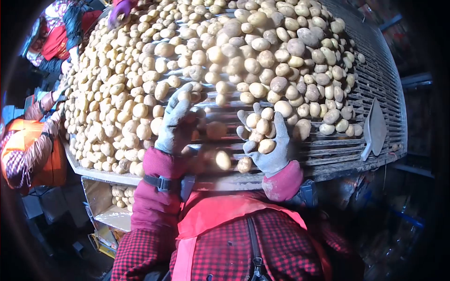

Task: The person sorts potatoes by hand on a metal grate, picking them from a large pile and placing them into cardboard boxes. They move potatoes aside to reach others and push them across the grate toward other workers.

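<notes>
The right grip (273, 158), a hand in a grey glove, is turned with the palm up, and its fingers are curled around a small cluster of potatoes (263, 126), which it holds. The left grip (174, 119), also gloved, is curved at the edge of the pile, and a small potato (184, 96) is at its fingers; I cannot tell whether this one is held or only touched.

Between the two hands, a pale potato (223, 160) and a rougher potato (244, 165) lie near the front edge, and some others there are blurred. These rest on a surface (328, 154) made of parallel bars. Beyond the hands, a large heap of potatoes (126, 89) covers most of it, from the left edge to far past the fingers. On the right, where bars are visible, stands a flat grey plate (376, 129) with a pointed top.

The person wears purple sleeves (157, 206), a red apron (220, 210) and checked clothing, with a dark band (161, 182) at the left wrist. Below the front edge, at the left, a box (96, 199) contains more potatoes. Farther left, a co-worker in an orange vest (51, 157) is beside the heap; another co-worker (56, 42) is above, and a purple glove (121, 11) appears at the top.
</notes>
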### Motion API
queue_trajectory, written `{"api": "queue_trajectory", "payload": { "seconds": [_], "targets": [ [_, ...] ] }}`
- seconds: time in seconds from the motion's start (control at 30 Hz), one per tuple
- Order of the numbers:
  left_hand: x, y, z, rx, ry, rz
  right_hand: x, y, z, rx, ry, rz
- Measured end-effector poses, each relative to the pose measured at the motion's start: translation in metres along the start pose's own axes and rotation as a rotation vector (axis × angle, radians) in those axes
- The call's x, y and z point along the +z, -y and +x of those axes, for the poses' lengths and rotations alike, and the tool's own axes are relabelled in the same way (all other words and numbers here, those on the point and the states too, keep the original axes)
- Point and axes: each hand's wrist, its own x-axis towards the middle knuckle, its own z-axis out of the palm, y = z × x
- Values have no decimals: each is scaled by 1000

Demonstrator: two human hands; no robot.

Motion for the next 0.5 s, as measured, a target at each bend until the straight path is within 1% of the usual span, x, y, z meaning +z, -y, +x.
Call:
{"api": "queue_trajectory", "payload": {
  "seconds": [0.07, 0.1, 0.17, 0.2, 0.23, 0.27, 0.33, 0.37, 0.4, 0.47, 0.5],
  "targets": [
    [-8, -3, -11, 23, -105, 85, 0, -3, -2, 9, 9, -8],
    [-18, 1, -9, 39, -120, 29, -3, -3, -2, 13, 25, -16],
    [-45, 14, 3, 382, -138, 793, -8, -3, -2, 19, 73, -30],
    [-31, 10, 5, 210, -167, 509, -6, -3, -2, 19, 58, -25],
    [-17, 6, 8, 61, -240, 212, -4, -3, -3, 20, 42, -20],
    [-2, -2, 11, 29, -279, 406, -3, -3, -4, 19, 27, -14],
    [-12, 13, 33, 204, -188, 781, -5, -2, -3, 35, 47, 12],
    [-19, 21, 46, 498, -45, 1091, -6, -1, -3, 41, 59, 28],
    [0, 8, 43, 593, -34, 1535, -4, -1, -3, 43, 54, 36],
    [6, 12, 53, 449, 28, 1665, -1, -1, -4, 42, 43, 56],
    [13, 12, 55, 473, 71, 1834, -2, 0, -4, 47, 45, 58]
  ]
}}
